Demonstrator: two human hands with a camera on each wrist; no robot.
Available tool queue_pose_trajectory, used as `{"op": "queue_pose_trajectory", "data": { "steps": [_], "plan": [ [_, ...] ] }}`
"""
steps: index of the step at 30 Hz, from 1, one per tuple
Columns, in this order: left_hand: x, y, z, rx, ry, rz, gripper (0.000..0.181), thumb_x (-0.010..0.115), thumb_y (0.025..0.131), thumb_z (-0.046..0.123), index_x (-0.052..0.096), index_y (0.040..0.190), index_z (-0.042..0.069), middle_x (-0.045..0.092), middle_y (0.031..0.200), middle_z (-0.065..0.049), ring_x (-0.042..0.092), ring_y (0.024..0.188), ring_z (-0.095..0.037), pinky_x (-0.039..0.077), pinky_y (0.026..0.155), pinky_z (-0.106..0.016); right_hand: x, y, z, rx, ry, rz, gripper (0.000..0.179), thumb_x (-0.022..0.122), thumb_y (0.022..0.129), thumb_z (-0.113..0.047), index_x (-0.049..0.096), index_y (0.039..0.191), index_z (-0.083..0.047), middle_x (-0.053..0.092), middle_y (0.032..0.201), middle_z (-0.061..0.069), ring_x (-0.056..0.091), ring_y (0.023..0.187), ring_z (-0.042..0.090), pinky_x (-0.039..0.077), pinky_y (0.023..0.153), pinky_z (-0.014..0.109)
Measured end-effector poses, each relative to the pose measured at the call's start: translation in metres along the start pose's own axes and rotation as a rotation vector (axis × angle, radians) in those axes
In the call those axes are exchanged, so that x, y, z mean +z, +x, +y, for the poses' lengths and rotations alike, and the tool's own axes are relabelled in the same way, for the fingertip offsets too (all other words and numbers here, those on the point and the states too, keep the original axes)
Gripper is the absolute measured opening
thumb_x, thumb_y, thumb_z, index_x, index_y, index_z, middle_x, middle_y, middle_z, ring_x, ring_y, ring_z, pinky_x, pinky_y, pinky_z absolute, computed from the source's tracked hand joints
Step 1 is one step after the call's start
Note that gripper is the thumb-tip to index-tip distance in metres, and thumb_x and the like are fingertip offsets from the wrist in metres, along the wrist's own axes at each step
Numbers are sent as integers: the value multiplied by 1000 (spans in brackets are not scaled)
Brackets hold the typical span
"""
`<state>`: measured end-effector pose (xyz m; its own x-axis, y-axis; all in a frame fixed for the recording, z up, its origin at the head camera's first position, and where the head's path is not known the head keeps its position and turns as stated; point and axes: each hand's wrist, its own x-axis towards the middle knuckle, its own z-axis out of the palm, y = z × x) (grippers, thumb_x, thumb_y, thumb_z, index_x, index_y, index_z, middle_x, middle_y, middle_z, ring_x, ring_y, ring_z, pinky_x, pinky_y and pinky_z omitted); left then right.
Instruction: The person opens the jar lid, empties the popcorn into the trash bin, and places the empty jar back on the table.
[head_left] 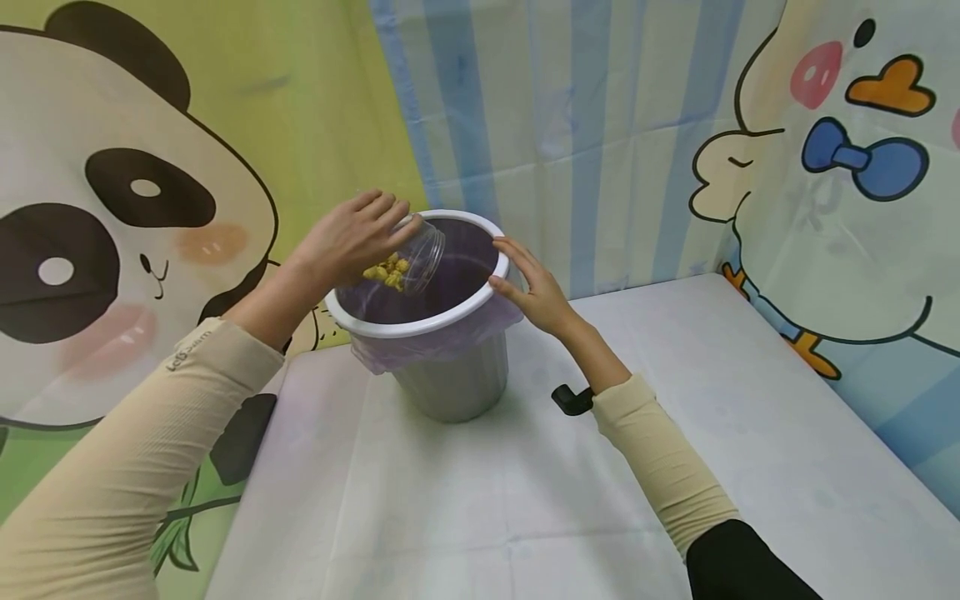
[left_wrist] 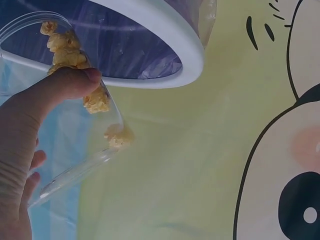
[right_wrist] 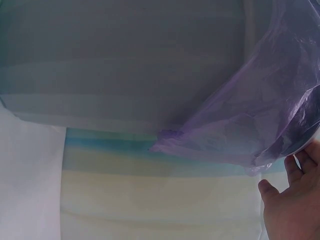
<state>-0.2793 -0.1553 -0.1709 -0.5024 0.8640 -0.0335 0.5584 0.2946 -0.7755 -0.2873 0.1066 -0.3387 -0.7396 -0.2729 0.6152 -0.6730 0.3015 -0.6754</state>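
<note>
My left hand [head_left: 352,237] grips a clear plastic jar [head_left: 427,257], tipped on its side over the mouth of a grey trash bin [head_left: 457,383]. Yellow popcorn-like pieces [head_left: 388,272] lie along the jar's lower wall; the left wrist view shows the thumb across the jar and popcorn pieces [left_wrist: 67,52] inside it. A purple bag [head_left: 442,343] lines the bin and hangs over below its white rim [head_left: 501,229]. With fingers extended, my right hand [head_left: 546,293] touches the rim's right side. The bin's bottom inside cannot be made out.
The bin stands on a white-covered table [head_left: 600,500]. Behind it hangs a blue-striped cloth [head_left: 540,125], with a panda print [head_left: 135,283] at left and a duck-like print [head_left: 862,242] at right. A black object [head_left: 572,400] shows beside my right wrist.
</note>
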Motion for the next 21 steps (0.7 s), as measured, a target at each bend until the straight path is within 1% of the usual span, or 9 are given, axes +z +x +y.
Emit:
{"op": "queue_pose_trajectory", "data": {
  "steps": [5,10,12,16,18,19,21],
  "plan": [
    [3,-2,0,-19,-18,3,96,85,55,24,34,133,0,39,128,-25,40,114,-40,31,101,-44,1,0,0,4,3,-5,77,45,84,-65,37,141,-14,28,148,3,21,135,9,24,107,44],
    [5,0,5,28,13,-4,99,85,56,27,33,135,0,39,129,-24,41,112,-40,31,99,-44,1,-1,1,11,6,-2,78,45,84,-65,37,141,-13,28,148,1,22,135,9,24,106,45],
    [6,1,6,32,14,-7,101,86,55,30,33,135,0,39,129,-24,41,112,-40,31,99,-44,1,-1,1,10,9,1,78,45,84,-65,37,141,-13,28,148,0,22,135,9,24,106,45],
    [7,3,4,-13,2,-9,101,87,53,28,33,134,0,39,127,-23,40,113,-39,30,101,-44,1,0,1,2,10,-2,78,45,84,-64,37,141,-13,28,148,1,21,135,8,24,107,45],
    [9,4,4,-33,12,-12,98,86,55,24,33,134,1,39,128,-23,40,114,-39,30,102,-44,1,0,1,3,11,-2,78,45,84,-65,37,142,-13,28,148,1,21,135,9,24,107,45],
    [10,4,4,-38,13,-10,97,86,55,23,33,134,1,39,128,-23,40,114,-39,29,102,-43,1,0,2,4,12,-1,78,45,84,-65,37,142,-14,28,148,2,21,135,9,24,107,45],
    [12,6,6,-15,22,-3,94,85,58,20,34,134,1,40,128,-22,41,113,-38,30,101,-43,1,0,2,6,14,2,78,45,83,-65,37,141,-14,28,148,2,22,135,9,24,107,45]
  ]
}}
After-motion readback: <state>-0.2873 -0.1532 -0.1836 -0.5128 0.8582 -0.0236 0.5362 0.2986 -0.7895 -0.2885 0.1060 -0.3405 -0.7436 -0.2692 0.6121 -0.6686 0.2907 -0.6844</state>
